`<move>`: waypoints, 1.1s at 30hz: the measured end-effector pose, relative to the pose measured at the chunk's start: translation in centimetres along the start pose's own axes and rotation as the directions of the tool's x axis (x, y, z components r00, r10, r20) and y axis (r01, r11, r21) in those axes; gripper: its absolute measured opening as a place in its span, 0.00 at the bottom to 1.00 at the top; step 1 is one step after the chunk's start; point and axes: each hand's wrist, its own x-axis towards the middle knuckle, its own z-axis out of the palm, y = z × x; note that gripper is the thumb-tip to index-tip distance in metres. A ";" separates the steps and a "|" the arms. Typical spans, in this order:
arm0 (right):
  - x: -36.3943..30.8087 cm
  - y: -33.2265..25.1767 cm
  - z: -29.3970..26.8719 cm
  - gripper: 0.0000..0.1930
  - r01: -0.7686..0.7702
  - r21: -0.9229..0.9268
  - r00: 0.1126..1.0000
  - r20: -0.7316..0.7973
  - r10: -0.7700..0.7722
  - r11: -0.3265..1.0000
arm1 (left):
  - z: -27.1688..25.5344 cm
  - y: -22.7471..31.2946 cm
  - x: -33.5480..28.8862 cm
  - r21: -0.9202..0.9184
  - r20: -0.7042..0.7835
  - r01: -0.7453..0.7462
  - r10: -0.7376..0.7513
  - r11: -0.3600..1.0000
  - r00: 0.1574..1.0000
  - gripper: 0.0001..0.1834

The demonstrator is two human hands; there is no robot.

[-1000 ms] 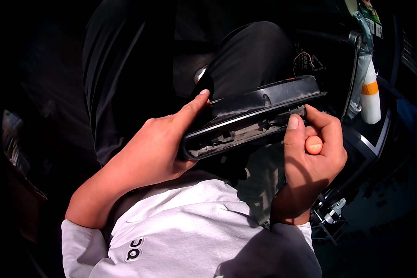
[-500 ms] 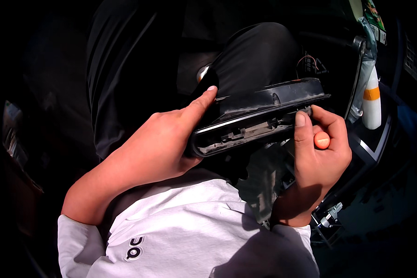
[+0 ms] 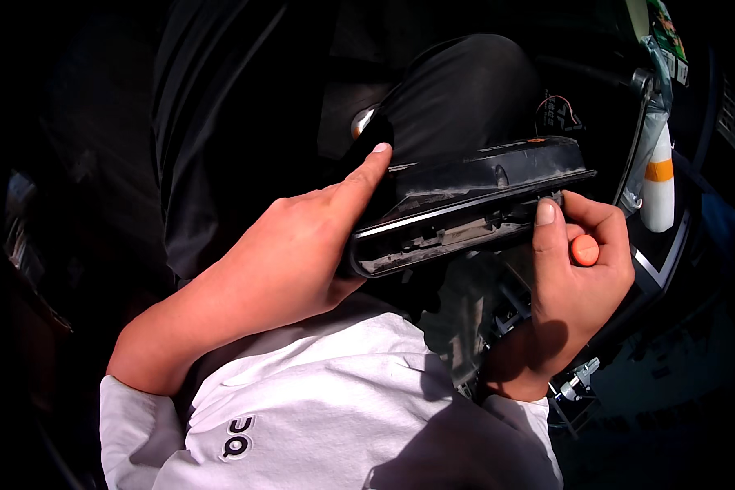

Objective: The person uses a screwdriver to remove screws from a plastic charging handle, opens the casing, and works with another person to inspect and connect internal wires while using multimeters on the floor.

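A long black plastic casing (image 3: 482, 173) lies tilted above my lap, its open, dusty side with ribs and slots turned toward me. My left hand (image 3: 294, 241) grips its left end, with the forefinger stretched along the far side and the thumb hidden underneath. At the right end, the thumb and forefinger of my right hand (image 3: 584, 286) pinch the casing's near edge; whether a small part sits between them I cannot tell. The curled fingers of that hand also hold a round orange handle end (image 3: 584, 251); the rest of it is hidden.
My dark-trousered knee (image 3: 465, 90) rises behind the casing. To the right are a metal bar (image 3: 635, 147), crumpled clear plastic (image 3: 650, 126) and a white tube with an orange band (image 3: 658, 196). A silvery metal fitting (image 3: 580, 380) shows lower right. Deep shadow hides much of the surroundings.
The casing and both hands have shifted slightly to the right in the picture. The grip of each hand looks the same.
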 end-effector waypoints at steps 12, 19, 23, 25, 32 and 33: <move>0.9 0.7 0.2 0.09 -0.075 0.066 0.997 0.021 0.074 0.995 | -0.7 0.3 -0.2 0.036 0.052 0.030 -0.032 0.999 0.998 0.56; 1.6 0.4 0.1 0.08 -0.092 0.023 0.993 0.072 0.090 0.996 | -0.5 0.2 -0.3 0.052 0.021 -0.020 0.018 0.998 1.000 0.56; 1.8 0.5 -0.3 0.07 -0.051 -0.045 0.994 0.099 0.056 0.998 | -0.5 0.2 -0.1 0.057 0.033 -0.043 0.041 0.997 0.999 0.55; 1.7 0.4 -0.4 0.08 -0.049 -0.058 0.995 0.089 0.054 0.997 | -0.3 0.4 -0.2 0.066 0.004 -0.055 0.055 0.996 0.998 0.55; 1.6 1.0 -0.5 0.08 -0.035 -0.032 0.996 0.084 0.038 0.999 | -0.1 0.5 -0.2 0.079 -0.018 -0.085 0.087 0.993 0.996 0.54; 1.8 1.2 -0.5 0.08 -0.046 -0.021 0.994 0.098 0.048 0.999 | -0.2 0.7 -0.3 0.087 -0.021 -0.091 0.093 0.992 0.995 0.54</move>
